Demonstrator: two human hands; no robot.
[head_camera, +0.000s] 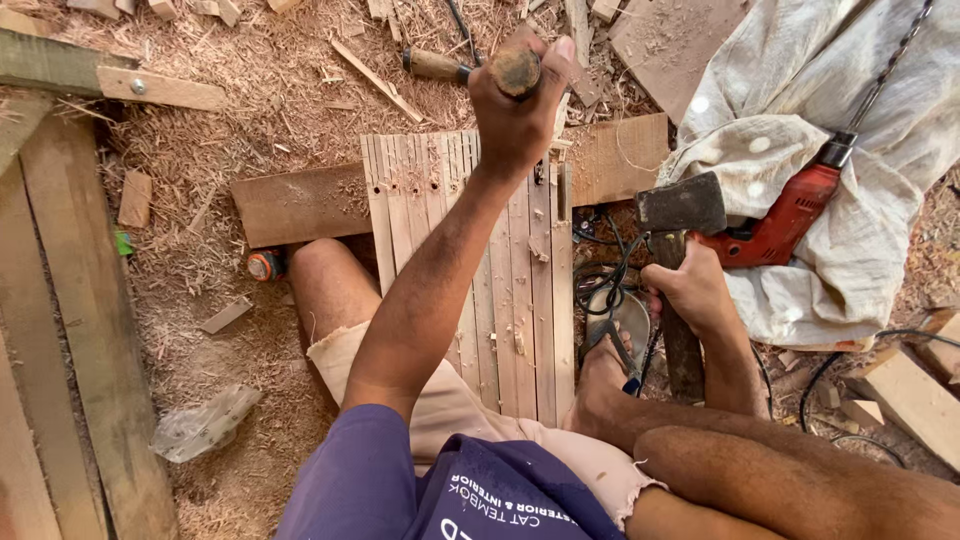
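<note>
Down on sawdust-strewn floor (230, 120), seated, legs either side of work. Big whitish cloth (800, 90) to the right, w/ red power drill (785, 220) lying on its edge. Dark plank (300, 205) crosswise on floor; bundle of thin wooden slats (520, 300) laid over it, running toward the body, far ends drilled w/ small holes.

Left hand (515, 110) raised over far end of slats, fingers wrapped tight round wooden handle of chisel (517, 70), held upright; blade mostly hidden under the hand, tip approx. at slat surface near right side of bundle, contact not clear. Right hand (695, 290) just beside slats, fingers closed round haft of hatchet (680, 205) right below the head, head up, low, well short of chisel top.

Prob. mid chopping step: chisel set, striker held ready. Next blow would call for blunt back of hatchet head squarely onto handle top, chisel kept plumb.

Spare chisel (435, 65) lying in shavings beyond.
</note>
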